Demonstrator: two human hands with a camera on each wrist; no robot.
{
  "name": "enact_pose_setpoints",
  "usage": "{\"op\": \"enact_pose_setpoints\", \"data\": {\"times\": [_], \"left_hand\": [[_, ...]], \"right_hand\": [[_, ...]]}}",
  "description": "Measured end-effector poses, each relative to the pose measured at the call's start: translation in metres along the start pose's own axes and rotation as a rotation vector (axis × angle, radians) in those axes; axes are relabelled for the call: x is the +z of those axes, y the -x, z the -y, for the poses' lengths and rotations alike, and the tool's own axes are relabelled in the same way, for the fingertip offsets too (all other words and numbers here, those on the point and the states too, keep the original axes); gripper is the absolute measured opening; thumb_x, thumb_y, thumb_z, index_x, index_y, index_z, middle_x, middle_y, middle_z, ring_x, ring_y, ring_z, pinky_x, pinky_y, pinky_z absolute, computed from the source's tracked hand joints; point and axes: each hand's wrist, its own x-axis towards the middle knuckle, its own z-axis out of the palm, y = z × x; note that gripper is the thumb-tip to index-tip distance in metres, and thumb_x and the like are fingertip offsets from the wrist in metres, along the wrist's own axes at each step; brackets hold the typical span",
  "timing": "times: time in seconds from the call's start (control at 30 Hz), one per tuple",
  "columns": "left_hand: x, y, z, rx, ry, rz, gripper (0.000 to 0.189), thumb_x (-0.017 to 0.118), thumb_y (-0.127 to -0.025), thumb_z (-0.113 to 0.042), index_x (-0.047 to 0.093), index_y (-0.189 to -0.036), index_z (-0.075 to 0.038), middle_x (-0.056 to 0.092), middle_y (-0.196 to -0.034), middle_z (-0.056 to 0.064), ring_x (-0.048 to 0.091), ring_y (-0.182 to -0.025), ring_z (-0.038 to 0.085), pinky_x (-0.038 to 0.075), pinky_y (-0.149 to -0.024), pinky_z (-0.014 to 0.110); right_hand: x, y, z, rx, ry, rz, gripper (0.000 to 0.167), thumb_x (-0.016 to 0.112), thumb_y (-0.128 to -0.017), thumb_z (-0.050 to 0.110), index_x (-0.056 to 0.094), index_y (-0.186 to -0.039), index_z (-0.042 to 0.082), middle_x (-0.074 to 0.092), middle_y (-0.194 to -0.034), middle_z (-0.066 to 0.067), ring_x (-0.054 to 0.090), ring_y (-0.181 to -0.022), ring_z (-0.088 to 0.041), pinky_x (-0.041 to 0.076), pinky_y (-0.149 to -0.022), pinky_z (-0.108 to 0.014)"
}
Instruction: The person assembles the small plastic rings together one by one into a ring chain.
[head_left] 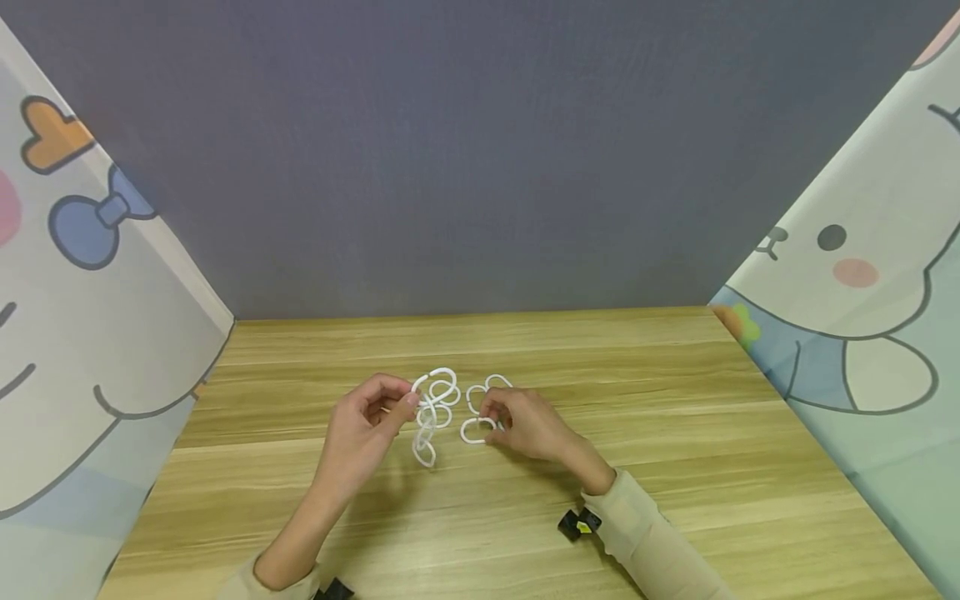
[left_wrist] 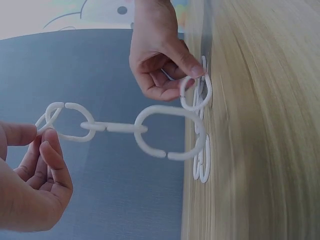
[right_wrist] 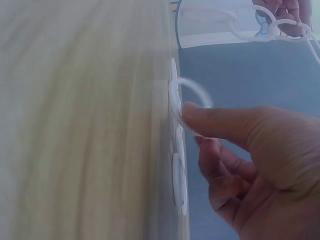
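Observation:
My left hand (head_left: 363, 433) pinches one end of a short chain of white plastic links (left_wrist: 120, 128) between thumb and forefinger. The chain hangs down from the fingertips toward the table, and its lowest link shows a small gap in its side. To the right, my right hand (head_left: 534, 427) is low over the tabletop. Its thumb and fingers pinch a single white link (right_wrist: 200, 92), which stands tilted up. Loose white links (left_wrist: 205, 160) lie around and beneath the two hands, and the right fingers partly hide some of them in the head view.
The wood-grain table (head_left: 675, 467) stretches out on all sides of the links. A dark grey panel (head_left: 472, 167) rises along its back edge. Cartoon-printed panels (head_left: 862, 333) flank it left and right. Black wrist devices (head_left: 579, 525) sit at the sleeves.

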Motion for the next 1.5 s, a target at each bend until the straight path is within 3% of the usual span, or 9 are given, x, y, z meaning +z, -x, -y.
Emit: {"op": "enact_pose_setpoints", "data": {"times": [0.2,0.4,0.7,0.9,1.17,1.27,1.5], "left_hand": [[0.0,0.0,0.0,0.001,-0.001,-0.003,0.005,0.076,-0.104,-0.002,0.076,-0.106,0.001,0.075,-0.093,0.013,0.071,-0.08,0.012,0.053,-0.067,0.02],[0.0,0.0,0.0,-0.002,-0.005,-0.003,0.005,0.076,-0.104,-0.003,0.076,-0.107,0.001,0.075,-0.094,0.012,0.072,-0.081,0.014,0.054,-0.068,0.02],[0.0,-0.001,0.001,0.031,-0.029,-0.004,0.004,0.077,-0.103,-0.003,0.077,-0.106,0.0,0.075,-0.094,0.01,0.072,-0.082,0.013,0.056,-0.072,0.02],[0.002,0.0,0.003,0.056,-0.039,0.007,0.005,0.077,-0.102,-0.001,0.077,-0.107,0.0,0.077,-0.096,0.011,0.072,-0.084,0.012,0.056,-0.071,0.02],[0.004,0.002,0.004,0.092,-0.087,0.041,0.004,0.078,-0.103,-0.005,0.078,-0.107,-0.005,0.079,-0.099,0.01,0.074,-0.087,0.011,0.057,-0.073,0.022],[0.005,0.002,0.004,0.101,-0.097,0.043,0.004,0.079,-0.103,-0.005,0.079,-0.107,-0.006,0.079,-0.099,0.01,0.074,-0.086,0.01,0.057,-0.074,0.023],[0.009,0.004,0.002,0.115,-0.104,0.069,0.005,0.08,-0.101,-0.004,0.08,-0.106,-0.005,0.079,-0.097,0.006,0.07,-0.086,0.01,0.057,-0.073,0.024]], "right_hand": [[-0.002,-0.001,-0.001,-0.029,-0.082,-0.016,0.021,0.092,-0.09,0.002,0.077,-0.095,0.015,0.071,-0.087,0.01,0.064,-0.081,-0.001,0.059,-0.075,-0.023],[-0.008,0.0,0.001,-0.016,-0.217,-0.015,0.018,0.091,-0.092,0.004,0.077,-0.099,0.013,0.073,-0.089,0.008,0.067,-0.083,-0.004,0.062,-0.079,-0.027],[-0.022,0.003,0.011,-0.098,-0.45,-0.149,0.011,0.084,-0.096,0.0,0.08,-0.103,0.008,0.079,-0.097,-0.005,0.072,-0.081,-0.011,0.062,-0.07,-0.028],[-0.033,0.006,0.02,-0.169,-0.479,-0.205,0.013,0.082,-0.097,-0.005,0.081,-0.105,0.006,0.075,-0.094,-0.004,0.068,-0.077,-0.01,0.058,-0.066,-0.025],[-0.041,0.01,0.033,-0.187,-0.558,-0.158,0.012,0.077,-0.101,-0.006,0.079,-0.108,0.003,0.074,-0.087,-0.01,0.069,-0.063,-0.024,0.061,-0.056,-0.033],[-0.042,0.011,0.036,-0.196,-0.604,-0.154,0.012,0.075,-0.101,-0.008,0.079,-0.108,0.0,0.075,-0.088,-0.011,0.067,-0.057,-0.018,0.061,-0.051,-0.036],[-0.045,0.014,0.047,-0.195,-0.626,-0.182,0.01,0.072,-0.104,-0.006,0.08,-0.111,-0.004,0.075,-0.101,-0.015,0.063,-0.062,-0.009,0.059,-0.053,-0.029]]}}
